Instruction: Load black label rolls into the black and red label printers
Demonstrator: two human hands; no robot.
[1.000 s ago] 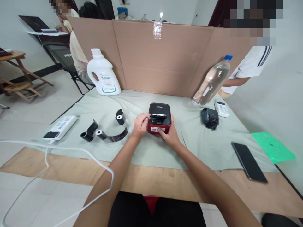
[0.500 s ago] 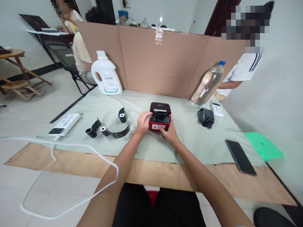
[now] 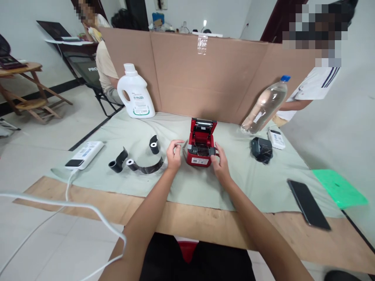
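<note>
A small red label printer [image 3: 201,156] stands on the grey-green cloth [image 3: 181,183], its lid [image 3: 203,128] swung up and its black inner bay showing. My right hand [image 3: 220,164] grips the printer's front right corner, with its fingertips on the edge of the bay. My left hand [image 3: 174,155] hovers just off the printer's left side. Its fingers are loosely curled and apart, with nothing in them. Left of that hand lie black ribbon rolls with white cores [image 3: 143,166], one [image 3: 154,144] standing nearer the printer.
A cardboard screen [image 3: 205,74] walls off the back. A white detergent bottle [image 3: 135,93] and a leaning water bottle [image 3: 265,105] stand against it. A black device [image 3: 260,149], a phone [image 3: 308,203] and a green sheet [image 3: 340,188] lie right. A white power bank [image 3: 84,154] with a cable lies left. Two people sit behind.
The printer's lid, closed before, now stands upright. My left hand has come off the top and drawn back to the left. My right hand shifted to the front right corner.
</note>
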